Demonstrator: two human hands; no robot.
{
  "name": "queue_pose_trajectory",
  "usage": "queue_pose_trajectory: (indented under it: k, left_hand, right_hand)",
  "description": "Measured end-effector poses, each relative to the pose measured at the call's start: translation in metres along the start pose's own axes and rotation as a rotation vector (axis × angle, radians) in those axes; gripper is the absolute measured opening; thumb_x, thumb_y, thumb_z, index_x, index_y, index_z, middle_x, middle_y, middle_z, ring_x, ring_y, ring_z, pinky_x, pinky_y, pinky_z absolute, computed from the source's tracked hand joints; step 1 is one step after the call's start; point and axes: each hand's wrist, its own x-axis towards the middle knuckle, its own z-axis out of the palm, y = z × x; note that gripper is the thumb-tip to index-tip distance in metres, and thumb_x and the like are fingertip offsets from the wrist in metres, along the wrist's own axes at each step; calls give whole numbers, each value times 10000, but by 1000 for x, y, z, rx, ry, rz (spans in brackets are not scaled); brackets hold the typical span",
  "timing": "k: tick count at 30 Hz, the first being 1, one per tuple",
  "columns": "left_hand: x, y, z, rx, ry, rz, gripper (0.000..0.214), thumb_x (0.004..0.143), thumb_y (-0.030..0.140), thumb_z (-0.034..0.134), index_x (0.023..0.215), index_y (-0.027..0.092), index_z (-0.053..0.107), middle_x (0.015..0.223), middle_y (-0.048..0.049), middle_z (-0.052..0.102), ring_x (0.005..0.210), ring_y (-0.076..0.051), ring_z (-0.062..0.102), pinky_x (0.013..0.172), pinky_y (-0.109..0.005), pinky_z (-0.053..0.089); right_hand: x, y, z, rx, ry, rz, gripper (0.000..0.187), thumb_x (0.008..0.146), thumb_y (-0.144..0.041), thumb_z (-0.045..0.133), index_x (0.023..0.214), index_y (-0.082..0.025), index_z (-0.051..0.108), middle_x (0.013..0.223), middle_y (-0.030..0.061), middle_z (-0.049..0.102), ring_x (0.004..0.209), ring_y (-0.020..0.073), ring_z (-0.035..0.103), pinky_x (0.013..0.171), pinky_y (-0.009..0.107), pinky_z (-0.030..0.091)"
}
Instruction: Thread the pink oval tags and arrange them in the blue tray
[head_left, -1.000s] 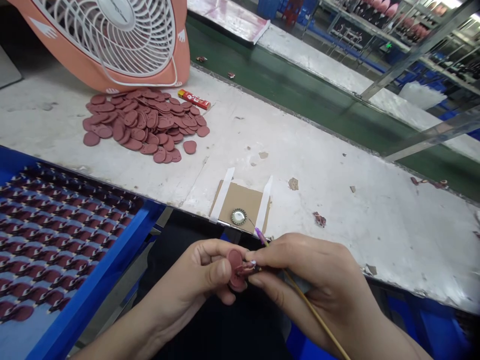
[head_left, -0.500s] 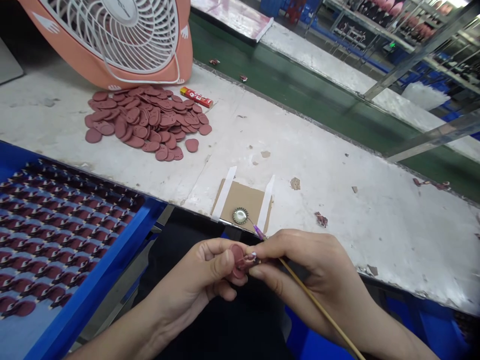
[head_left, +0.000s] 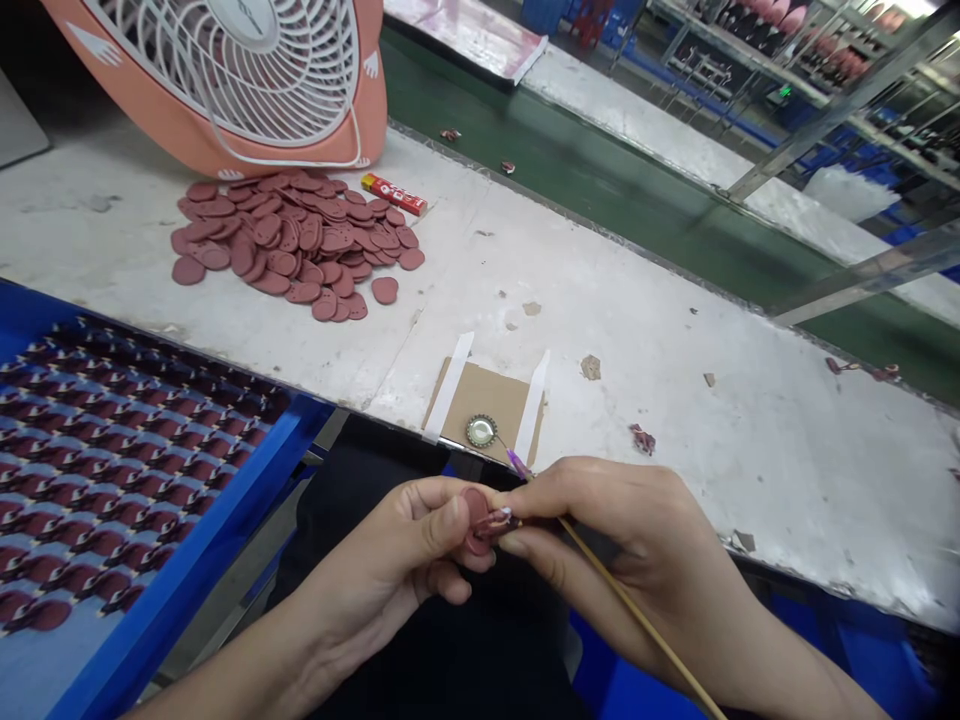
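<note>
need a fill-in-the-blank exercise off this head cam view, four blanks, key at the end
1. The person's ____ hand has the purple-tipped stick in its grip.
2. A round crimped metal cap sits on a piece of ____ edged by two white strips.
3. The pile of dark-red ovals lies in front of the orange-framed ____.
4. The rim of the tray at lower left is coloured ____.

Missing words: right; cardboard; fan; blue.
</note>
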Motion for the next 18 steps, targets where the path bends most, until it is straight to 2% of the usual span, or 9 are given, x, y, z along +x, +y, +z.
queue_pose_trajectory:
  k: [12,18]
  left_hand:
    - [-2,-1,1,-54,-18,-23,340,652,467,870,756,154,788,621,18,544,552,-57,459,464,-86,444]
    - [-7,2,6,-23,-12,8,347,653,490,862,704,160,767,604,18,569,544,-62,479,455,-99,433]
  right_hand:
    - [1,1,7,-80,32,-71,114,974,-76,599,1049,-147,649,864,10,680,738,108,647,710,192,515]
    - [-4,-1,12,-131,76,-128,130,970,-58,583,1049,-137,650,853,30,676,728,124,658,689,207,550]
